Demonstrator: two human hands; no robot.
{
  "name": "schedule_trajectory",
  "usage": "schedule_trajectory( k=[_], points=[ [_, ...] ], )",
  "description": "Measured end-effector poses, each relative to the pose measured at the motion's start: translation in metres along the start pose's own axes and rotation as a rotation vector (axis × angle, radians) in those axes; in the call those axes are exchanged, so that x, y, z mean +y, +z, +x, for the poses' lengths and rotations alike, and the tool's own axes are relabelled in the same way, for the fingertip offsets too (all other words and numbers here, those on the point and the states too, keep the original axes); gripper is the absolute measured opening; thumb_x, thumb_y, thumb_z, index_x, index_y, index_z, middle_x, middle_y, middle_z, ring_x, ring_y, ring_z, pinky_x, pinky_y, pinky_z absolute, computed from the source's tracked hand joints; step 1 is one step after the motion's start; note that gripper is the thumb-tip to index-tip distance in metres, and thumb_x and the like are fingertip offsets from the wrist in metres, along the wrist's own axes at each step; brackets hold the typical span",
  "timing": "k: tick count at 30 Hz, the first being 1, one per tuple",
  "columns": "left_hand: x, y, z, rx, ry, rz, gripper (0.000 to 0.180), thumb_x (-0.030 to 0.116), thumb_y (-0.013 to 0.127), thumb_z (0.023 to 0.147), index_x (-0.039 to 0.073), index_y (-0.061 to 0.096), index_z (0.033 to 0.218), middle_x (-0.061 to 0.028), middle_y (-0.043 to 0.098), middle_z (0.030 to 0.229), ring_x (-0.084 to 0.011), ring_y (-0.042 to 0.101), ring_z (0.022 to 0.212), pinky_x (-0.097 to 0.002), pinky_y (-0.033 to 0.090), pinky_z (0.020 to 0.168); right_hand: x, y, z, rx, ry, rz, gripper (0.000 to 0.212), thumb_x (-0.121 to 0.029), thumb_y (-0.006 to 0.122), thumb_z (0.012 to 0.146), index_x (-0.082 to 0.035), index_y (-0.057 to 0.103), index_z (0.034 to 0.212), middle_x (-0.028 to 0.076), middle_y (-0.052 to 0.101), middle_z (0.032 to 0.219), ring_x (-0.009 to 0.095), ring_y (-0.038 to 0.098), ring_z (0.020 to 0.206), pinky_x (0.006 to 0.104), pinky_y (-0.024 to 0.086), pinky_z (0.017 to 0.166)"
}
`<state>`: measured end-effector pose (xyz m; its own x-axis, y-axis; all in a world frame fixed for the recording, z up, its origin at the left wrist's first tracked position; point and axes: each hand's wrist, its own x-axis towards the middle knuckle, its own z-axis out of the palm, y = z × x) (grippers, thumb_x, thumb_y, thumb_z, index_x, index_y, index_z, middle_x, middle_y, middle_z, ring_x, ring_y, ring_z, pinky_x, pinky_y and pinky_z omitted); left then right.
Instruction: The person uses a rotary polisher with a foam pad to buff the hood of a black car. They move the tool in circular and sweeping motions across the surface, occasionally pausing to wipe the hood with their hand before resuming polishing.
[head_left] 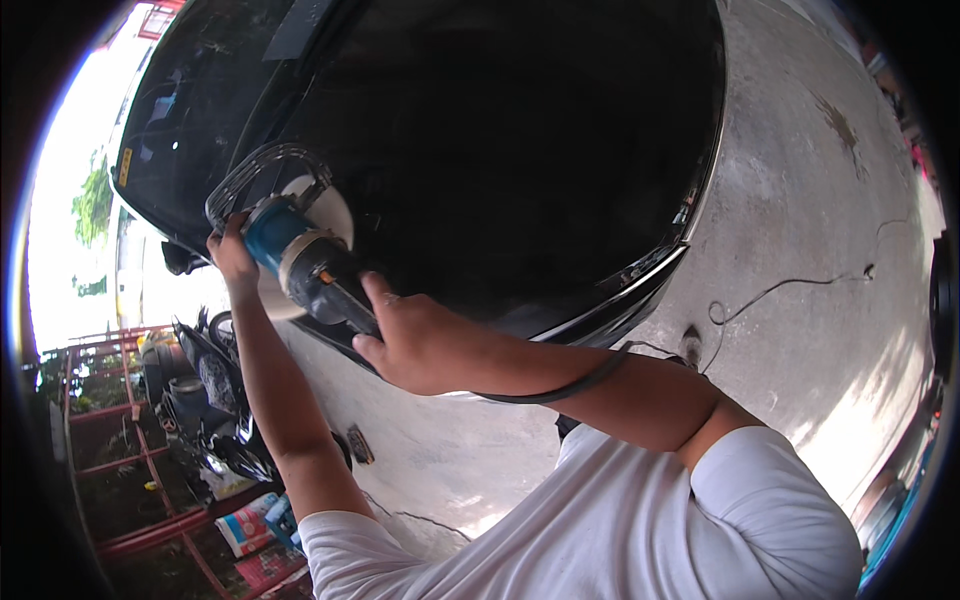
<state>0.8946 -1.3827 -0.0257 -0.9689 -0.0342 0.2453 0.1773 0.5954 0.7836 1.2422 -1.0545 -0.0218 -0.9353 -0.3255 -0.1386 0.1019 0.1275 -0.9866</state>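
A blue and black power polisher [283, 240] with a round pale pad [328, 208] is held over the black car hood [520, 150], close to the windshield [205, 110]. My left hand [232, 252] is closed at the tool's front end, by its looped front handle [262, 165]. Around the rear grip of the polisher wraps my right hand [415, 340], thumb and fingers on its black body. The pad's edge lies at the hood's surface; whether it presses there I cannot tell. A dark power cord [575, 390] runs from the tool across my right forearm.
Grey concrete floor [800, 180] surrounds the car, with a thin cable [770, 292] curling over it on the right. At the lower left stand a parked motorbike [215, 400], a red metal frame [110, 465] and a red and white bag [245, 525]. A small dark object [360, 445] lies on the floor.
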Motion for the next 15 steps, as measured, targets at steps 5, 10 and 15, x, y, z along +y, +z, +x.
schedule_trajectory(
  k=[5,10,15],
  points=[
    [-0.004,0.005,0.058,0.038,0.075,0.127,0.036,0.028,0.059,0.098,0.010,0.076,0.124,-0.0278,0.060,0.130,-0.0350,0.057,0.126,-0.0431,0.041,0.111,0.006,0.007,0.076,0.095,-0.070,-0.016,0.077,-0.026,0.058,0.103,0.015,0.025,0.158,0.034,0.073,0.093,0.045,0.076,0.090,0.0498,0.061,0.087],
    [-0.023,-0.028,0.044,0.194,0.013,0.045,0.041,0.035,0.071,0.089,0.004,0.079,0.116,-0.0278,0.056,0.133,-0.0370,0.058,0.123,-0.0437,0.041,0.111,0.004,0.012,0.061,0.088,-0.114,-0.027,0.071,-0.025,0.059,0.102,0.014,0.031,0.154,0.035,0.072,0.094,0.047,0.075,0.093,0.0511,0.061,0.087],
    [0.073,0.081,-0.081,0.129,0.021,-0.015,0.062,0.029,0.079,0.087,-0.015,0.059,0.125,-0.0230,0.066,0.124,-0.0312,0.062,0.113,-0.0386,0.045,0.103,0.027,-0.040,-0.043,0.111,-0.004,-0.134,0.068,-0.026,0.063,0.102,0.013,0.034,0.148,0.037,0.071,0.093,0.050,0.074,0.093,0.0529,0.060,0.080]
  ],
)
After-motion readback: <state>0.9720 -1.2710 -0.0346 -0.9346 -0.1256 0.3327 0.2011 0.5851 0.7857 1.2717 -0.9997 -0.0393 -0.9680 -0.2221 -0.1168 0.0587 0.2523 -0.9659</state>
